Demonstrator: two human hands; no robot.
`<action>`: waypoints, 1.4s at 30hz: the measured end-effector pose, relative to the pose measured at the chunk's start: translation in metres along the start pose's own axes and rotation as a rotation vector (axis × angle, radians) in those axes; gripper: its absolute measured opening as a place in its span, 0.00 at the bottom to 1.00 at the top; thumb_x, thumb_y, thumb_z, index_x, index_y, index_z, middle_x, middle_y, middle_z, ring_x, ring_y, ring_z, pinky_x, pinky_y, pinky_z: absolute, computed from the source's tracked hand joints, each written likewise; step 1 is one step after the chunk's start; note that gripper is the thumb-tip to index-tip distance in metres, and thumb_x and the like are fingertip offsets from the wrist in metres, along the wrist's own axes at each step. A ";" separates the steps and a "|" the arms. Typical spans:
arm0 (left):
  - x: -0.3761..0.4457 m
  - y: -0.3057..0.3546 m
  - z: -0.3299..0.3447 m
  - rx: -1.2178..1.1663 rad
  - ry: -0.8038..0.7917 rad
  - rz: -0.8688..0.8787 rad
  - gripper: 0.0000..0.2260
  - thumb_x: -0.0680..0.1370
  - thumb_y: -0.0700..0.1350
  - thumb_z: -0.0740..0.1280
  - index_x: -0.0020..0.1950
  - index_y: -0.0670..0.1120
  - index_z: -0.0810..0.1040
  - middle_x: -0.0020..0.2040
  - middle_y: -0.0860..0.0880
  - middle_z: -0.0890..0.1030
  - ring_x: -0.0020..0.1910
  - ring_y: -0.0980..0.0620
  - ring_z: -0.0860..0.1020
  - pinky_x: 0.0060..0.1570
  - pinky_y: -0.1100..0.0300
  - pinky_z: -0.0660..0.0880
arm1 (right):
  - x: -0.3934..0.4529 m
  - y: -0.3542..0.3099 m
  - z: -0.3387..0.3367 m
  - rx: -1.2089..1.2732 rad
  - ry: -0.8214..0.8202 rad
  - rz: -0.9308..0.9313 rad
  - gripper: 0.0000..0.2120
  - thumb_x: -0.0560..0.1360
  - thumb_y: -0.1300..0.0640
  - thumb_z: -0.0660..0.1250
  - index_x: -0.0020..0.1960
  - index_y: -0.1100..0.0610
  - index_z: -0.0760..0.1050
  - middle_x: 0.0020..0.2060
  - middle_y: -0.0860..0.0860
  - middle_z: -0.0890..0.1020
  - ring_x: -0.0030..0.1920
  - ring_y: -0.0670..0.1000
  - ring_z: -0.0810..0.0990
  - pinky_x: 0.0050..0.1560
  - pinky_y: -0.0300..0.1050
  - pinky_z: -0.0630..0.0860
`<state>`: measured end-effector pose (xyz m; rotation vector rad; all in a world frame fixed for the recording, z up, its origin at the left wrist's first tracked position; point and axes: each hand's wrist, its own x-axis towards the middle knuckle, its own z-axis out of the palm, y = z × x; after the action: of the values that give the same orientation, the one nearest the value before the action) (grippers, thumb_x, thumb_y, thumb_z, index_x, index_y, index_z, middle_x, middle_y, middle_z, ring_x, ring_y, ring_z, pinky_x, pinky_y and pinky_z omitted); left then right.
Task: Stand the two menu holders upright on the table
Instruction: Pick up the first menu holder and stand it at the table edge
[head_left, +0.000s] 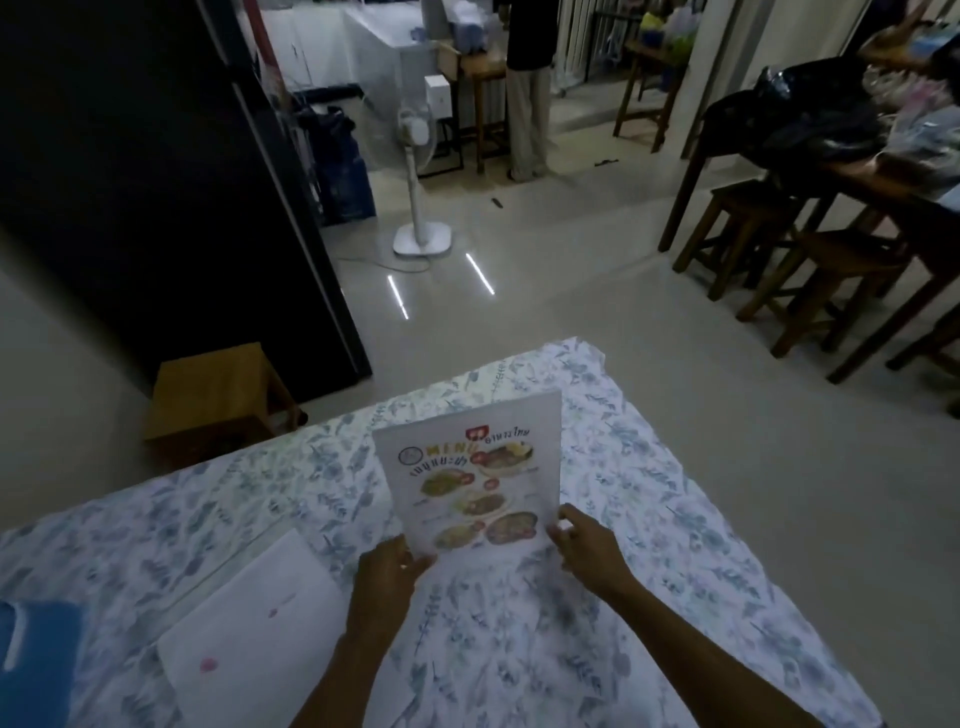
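A menu holder (470, 478) with a colourful food menu stands nearly upright on the floral tablecloth (649, 545), its printed face toward me. My left hand (387, 577) grips its lower left corner. My right hand (584, 545) pinches its lower right corner. A second menu holder (254, 618) lies flat on the table to the left, its white side up, with faint pink marks showing.
A blue folder (36, 660) lies at the table's left edge. A wooden stool (218, 400) stands beyond the table. Farther off are a white pedestal fan (418, 171), a dark cabinet (156, 182), wooden tables with stools (810, 260), and a standing person (527, 88).
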<state>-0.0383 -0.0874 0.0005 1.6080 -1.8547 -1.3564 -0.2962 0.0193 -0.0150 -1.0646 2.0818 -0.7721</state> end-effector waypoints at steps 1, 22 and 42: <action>0.009 0.008 0.006 0.001 -0.001 0.005 0.05 0.74 0.45 0.74 0.45 0.55 0.84 0.38 0.54 0.85 0.37 0.53 0.84 0.35 0.61 0.79 | 0.010 0.002 -0.006 -0.011 0.010 0.019 0.18 0.80 0.43 0.58 0.53 0.58 0.76 0.41 0.51 0.82 0.41 0.51 0.82 0.46 0.56 0.82; 0.236 0.133 0.117 0.111 0.090 0.096 0.09 0.74 0.49 0.73 0.44 0.43 0.82 0.35 0.49 0.83 0.35 0.49 0.83 0.36 0.57 0.80 | 0.262 0.026 -0.124 0.013 0.213 -0.074 0.10 0.80 0.54 0.63 0.59 0.56 0.77 0.52 0.53 0.85 0.49 0.50 0.83 0.39 0.29 0.70; 0.304 0.165 0.131 0.133 0.149 0.105 0.10 0.73 0.49 0.73 0.50 0.45 0.83 0.37 0.49 0.84 0.36 0.50 0.83 0.42 0.47 0.83 | 0.345 0.024 -0.136 0.059 0.264 -0.075 0.09 0.80 0.55 0.63 0.58 0.55 0.77 0.53 0.55 0.85 0.51 0.53 0.84 0.50 0.43 0.77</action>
<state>-0.3256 -0.3187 -0.0272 1.6025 -1.9449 -1.0597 -0.5660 -0.2344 -0.0506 -1.0602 2.2310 -1.0541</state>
